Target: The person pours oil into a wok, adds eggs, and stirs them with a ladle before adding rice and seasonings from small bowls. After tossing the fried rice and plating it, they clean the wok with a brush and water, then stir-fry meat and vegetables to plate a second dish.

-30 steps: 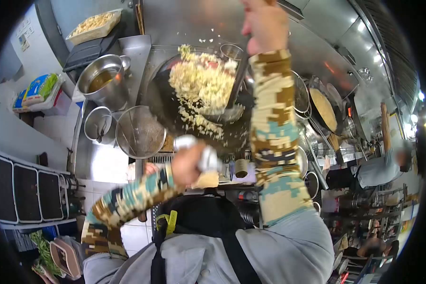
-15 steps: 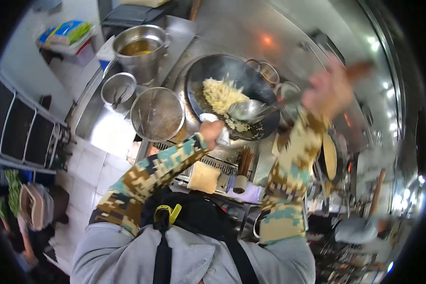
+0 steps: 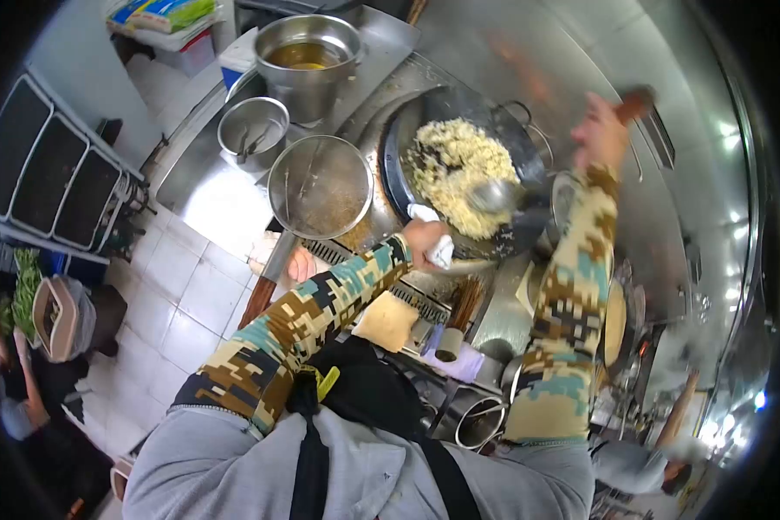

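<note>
Pale, rice-like food (image 3: pixel 464 160) is spread across a dark wok (image 3: pixel 412 130) on the stove. Closed round a white cloth (image 3: pixel 440 251), my left hand (image 3: pixel 425 240) is at the wok's near rim. My right hand (image 3: pixel 601 134), slightly blurred, grips the wooden handle (image 3: pixel 637 104) of a ladle. The ladle's metal bowl (image 3: pixel 494 197) rests in the food at the wok's right part. Left of the wok sits a round mesh strainer (image 3: pixel 321 186) with a wooden handle.
A steel pot of yellowish liquid (image 3: pixel 308 56) and a smaller pot (image 3: pixel 253 130) stand at the upper left. A bundled brush (image 3: pixel 466 303) lies near the stove front. Another person (image 3: pixel 633 466) is at the lower right; a second person's arm (image 3: pixel 33 381) shows at far left.
The food has gone from a heap to a wider spread. The ladle bowl has shifted within the wok, and my right hand holds its handle farther from the food. The camera view has turned slightly.
</note>
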A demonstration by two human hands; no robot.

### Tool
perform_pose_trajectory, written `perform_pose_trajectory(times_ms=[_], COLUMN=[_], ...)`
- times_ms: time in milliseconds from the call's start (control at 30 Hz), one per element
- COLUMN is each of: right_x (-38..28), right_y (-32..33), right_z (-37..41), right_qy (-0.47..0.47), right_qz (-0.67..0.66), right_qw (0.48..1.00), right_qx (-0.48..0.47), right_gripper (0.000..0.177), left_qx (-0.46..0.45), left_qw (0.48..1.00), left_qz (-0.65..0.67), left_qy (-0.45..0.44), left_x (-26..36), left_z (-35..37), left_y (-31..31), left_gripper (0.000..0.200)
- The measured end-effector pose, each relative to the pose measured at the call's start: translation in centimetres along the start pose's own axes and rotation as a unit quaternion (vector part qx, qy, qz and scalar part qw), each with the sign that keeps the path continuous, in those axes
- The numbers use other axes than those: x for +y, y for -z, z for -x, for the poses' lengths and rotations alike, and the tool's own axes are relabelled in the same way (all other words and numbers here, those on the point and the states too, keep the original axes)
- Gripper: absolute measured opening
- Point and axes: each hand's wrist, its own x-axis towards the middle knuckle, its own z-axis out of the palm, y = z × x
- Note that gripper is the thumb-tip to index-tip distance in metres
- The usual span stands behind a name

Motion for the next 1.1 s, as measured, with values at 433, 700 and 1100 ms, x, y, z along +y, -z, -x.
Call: perform_pose_trajectory(times_ms=[433, 700, 1100], right_x=[1.6, 5.2, 2.5], right_y=[-3.6, 0.4, -1.4], right_z=[11.5, 3.5, -1.7], right_qy=[-0.012, 0.114, 0.047], right_qz=[-0.076, -0.091, -0.007], right_qw=[0.987, 0.976, 0.998], right_qx=[0.144, 0.162, 0.051], right_gripper=[0.016, 0.016, 0.011], left_qx=[-0.045, 0.013, -0.021], left_qw=[0.996, 1.000, 0.995], left_qz=[-0.066, -0.002, -0.091], left_qy=[-0.051, -0.009, 0.030], left_x=[-2.0, -0.9, 0.5], left_z=[-5.1, -2.9, -0.2], left_y=[1.9, 1.4, 1.4], left_gripper=[0.021, 0.020, 0.041])
